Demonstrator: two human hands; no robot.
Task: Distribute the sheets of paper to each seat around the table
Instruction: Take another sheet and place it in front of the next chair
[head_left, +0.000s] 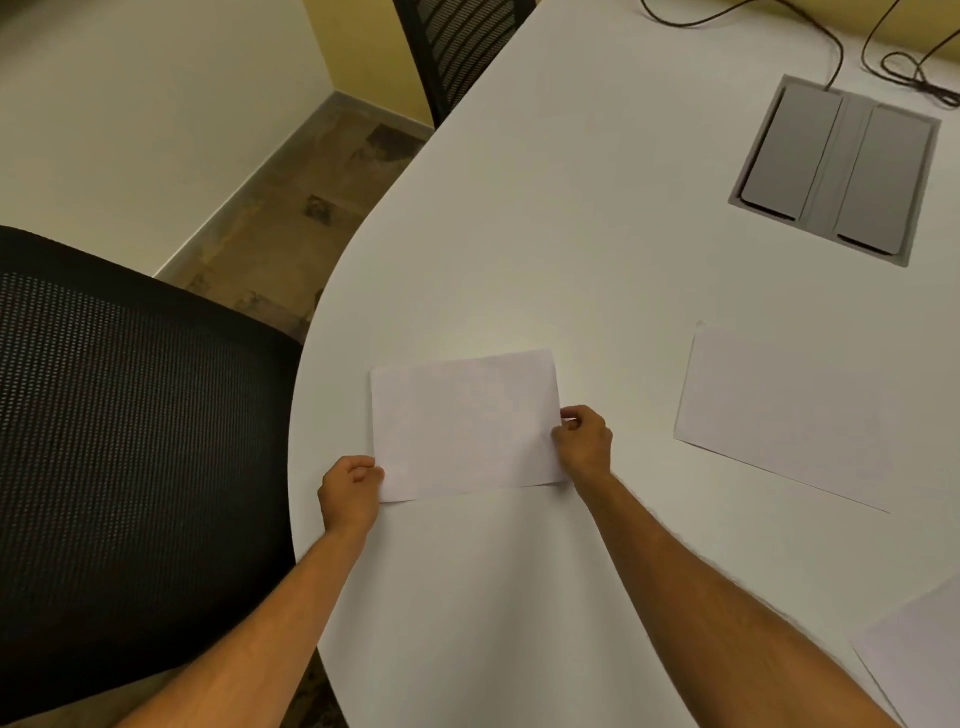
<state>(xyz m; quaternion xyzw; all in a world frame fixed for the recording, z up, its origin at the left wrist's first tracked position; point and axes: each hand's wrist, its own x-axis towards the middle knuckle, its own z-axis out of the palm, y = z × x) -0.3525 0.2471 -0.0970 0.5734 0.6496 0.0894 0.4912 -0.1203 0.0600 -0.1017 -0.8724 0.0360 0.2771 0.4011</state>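
Item: sheet of paper (465, 426), white, blank as far as could be told. It lay flat or nearly flat on the worktop (597, 234), close to the curved edge beside the near mesh chair (130, 441). Its long axis ran left to right across the person's front.

Left hand (350, 493): fingers curled shut, pinching the sheet's near left corner.

Right hand (584, 441): closed in a pinch on the right short edge.

Both hands were at the sheet, one at each end; the sheet extended away from them toward the table's centre. Neither hand was nearer.

Second sheet (779, 415): on the worktop well to the right, untouched.

Third sheet (919, 654): partly in frame at lower right.

Far chair (457, 52): no sheet visible before it.

Judgement: this seat's sheet appeared almost placed; release would likely follow.
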